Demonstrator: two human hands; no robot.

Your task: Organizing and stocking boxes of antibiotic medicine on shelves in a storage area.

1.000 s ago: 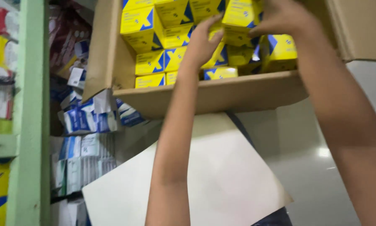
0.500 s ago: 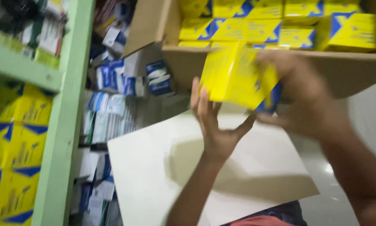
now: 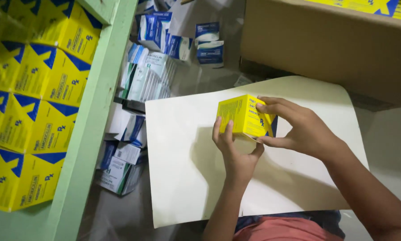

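Both my hands hold one small yellow box with a blue corner above a white sheet of card that lies across my lap. My left hand cups the box from below, fingers up along its near face. My right hand grips its right end between thumb and fingers. Above, at the top right, is a large brown carton with more yellow boxes showing over its rim.
A green shelf post runs down the left side, with stacked yellow and blue boxes on the shelf behind it. White and blue packs lie piled on the floor between the shelf and the carton.
The yellow box has come down from the carton's front edge to above the white card, held in both hands. The view has tilted down, so the carton now sits at the top edge.
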